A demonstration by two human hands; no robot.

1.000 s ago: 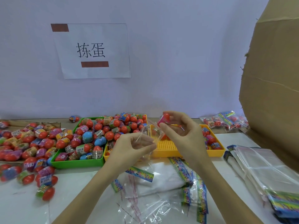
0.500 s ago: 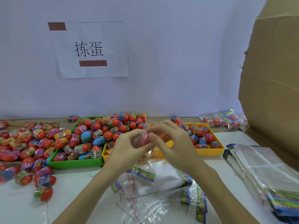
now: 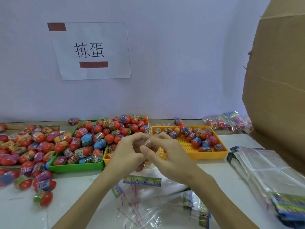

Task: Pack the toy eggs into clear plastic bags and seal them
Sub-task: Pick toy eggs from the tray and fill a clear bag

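White table (image 3: 231, 171) carries our work: near its middle our left hand (image 3: 127, 152) and right hand (image 3: 166, 156) together pinch a bag's (image 3: 146, 160) mouth, its body hanging below with an egg (image 3: 140, 167).

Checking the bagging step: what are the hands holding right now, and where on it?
Both the left hand and the right hand pinch the top edge of a clear plastic bag; an egg seems to hang inside.

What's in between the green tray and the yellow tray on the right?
In the head view, another yellow tray of toy eggs sits between the green tray and the right yellow tray; both hands partly hide it.
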